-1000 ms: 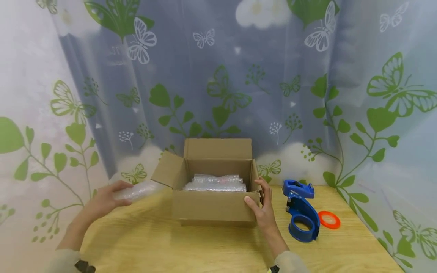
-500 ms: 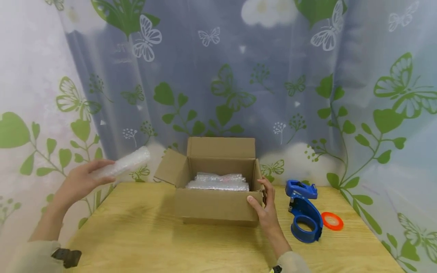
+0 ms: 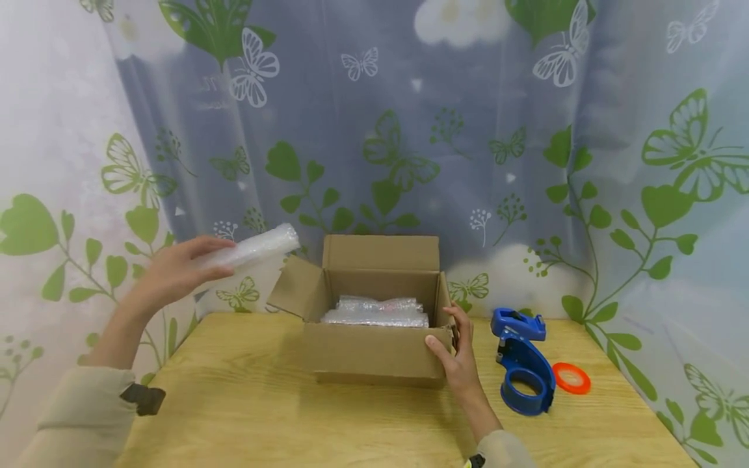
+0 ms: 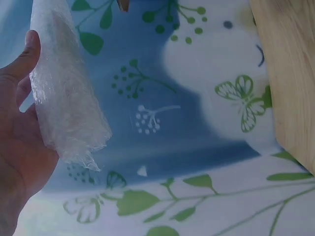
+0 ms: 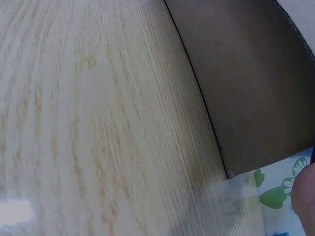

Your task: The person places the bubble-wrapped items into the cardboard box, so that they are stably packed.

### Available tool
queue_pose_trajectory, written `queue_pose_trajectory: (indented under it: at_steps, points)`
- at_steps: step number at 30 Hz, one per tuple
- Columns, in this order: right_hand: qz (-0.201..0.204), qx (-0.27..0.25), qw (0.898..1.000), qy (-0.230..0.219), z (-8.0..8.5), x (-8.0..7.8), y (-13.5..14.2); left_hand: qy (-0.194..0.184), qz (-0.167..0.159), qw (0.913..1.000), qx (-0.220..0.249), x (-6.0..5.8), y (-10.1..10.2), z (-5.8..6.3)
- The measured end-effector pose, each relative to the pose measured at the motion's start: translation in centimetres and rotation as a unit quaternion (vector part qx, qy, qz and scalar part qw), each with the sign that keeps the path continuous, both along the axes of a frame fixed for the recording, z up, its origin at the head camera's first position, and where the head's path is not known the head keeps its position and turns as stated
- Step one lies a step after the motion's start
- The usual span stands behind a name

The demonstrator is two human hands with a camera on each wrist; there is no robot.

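Note:
My left hand grips a roll of bubble wrap in the air, left of an open cardboard box and above its left flap. In the left wrist view the bubble wrap is a clear, crinkled tube with ragged ends, lying between thumb and palm. My right hand holds the box's front right corner, thumb on the front face and fingers round the right side. Inside the box lie bubble-wrapped bundles; what they contain is hidden. The right wrist view shows the cardboard box side and a thumb's edge.
On the wooden table, right of the box, are a small blue tape dispenser, a blue hand-held tape cutter and an orange-red tape roll. A patterned curtain hangs behind the table.
My left hand first went left and up with the bubble wrap roll, then came back right and higher, towards the box. The right hand keeps its hold on the box corner.

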State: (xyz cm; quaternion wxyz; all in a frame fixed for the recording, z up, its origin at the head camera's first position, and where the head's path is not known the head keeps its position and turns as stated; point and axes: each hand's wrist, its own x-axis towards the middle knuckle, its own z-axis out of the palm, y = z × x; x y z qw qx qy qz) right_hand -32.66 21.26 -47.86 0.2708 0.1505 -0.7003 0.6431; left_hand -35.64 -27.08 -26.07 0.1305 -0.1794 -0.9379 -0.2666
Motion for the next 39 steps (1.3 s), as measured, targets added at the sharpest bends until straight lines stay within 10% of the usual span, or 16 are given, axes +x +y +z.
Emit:
queue_pose_trajectory:
  at_steps: [18, 39]
  points:
    - [-0.007, -0.002, 1.000, 0.012, -0.1, -0.2, 0.3, 0.022, -0.118, 0.9927, 0.010, -3.7, 11.9, -1.1]
    - [0.002, -0.002, 1.000, -0.004, 0.0, 0.0, 0.1, -0.012, -0.198, 0.9787, 0.052, -5.7, 20.7, -8.2]
